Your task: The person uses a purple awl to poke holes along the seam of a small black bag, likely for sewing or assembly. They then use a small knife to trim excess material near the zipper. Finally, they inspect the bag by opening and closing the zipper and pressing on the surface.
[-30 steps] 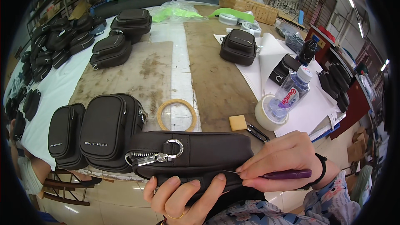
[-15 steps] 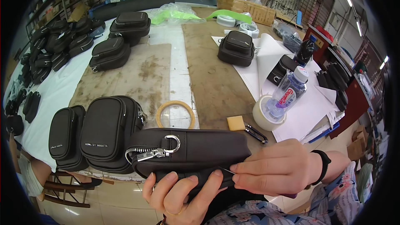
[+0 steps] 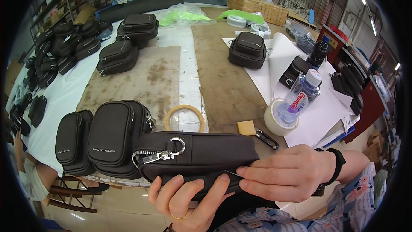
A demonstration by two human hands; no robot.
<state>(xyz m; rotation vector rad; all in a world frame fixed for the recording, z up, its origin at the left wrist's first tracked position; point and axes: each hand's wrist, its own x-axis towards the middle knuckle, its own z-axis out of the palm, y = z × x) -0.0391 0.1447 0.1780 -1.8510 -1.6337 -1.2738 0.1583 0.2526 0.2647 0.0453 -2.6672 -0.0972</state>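
A black leather-look bag (image 3: 214,149) lies on its side at the near table edge, its silver zipper pull (image 3: 156,158) and ring (image 3: 177,147) facing up. My left hand (image 3: 189,202) grips its near side from below, fingertips pressed on the black material. Between the pinched thumb and fingers of my right hand (image 3: 287,174) is a thin pointed metal piece (image 3: 232,173), like a needle or blade tip; its exact kind is unclear. Its tip lies against the bag's seam, close to my left fingertip. Two more black bags (image 3: 113,133) (image 3: 72,139) stand to the left.
A tan tape roll (image 3: 168,120), a yellow block (image 3: 246,127) and black thread snips (image 3: 267,139) lie beyond the bag. At right a clear bottle (image 3: 299,96) leans in a white roll (image 3: 274,123). Piled black bags (image 3: 64,45) fill the far left; another person's hand (image 3: 19,146) is there.
The whole view has shifted slightly, so the table things sit a little farther right. Both hands keep nearly the same hold on the bag. At the left edge the other person's hand has come into sight.
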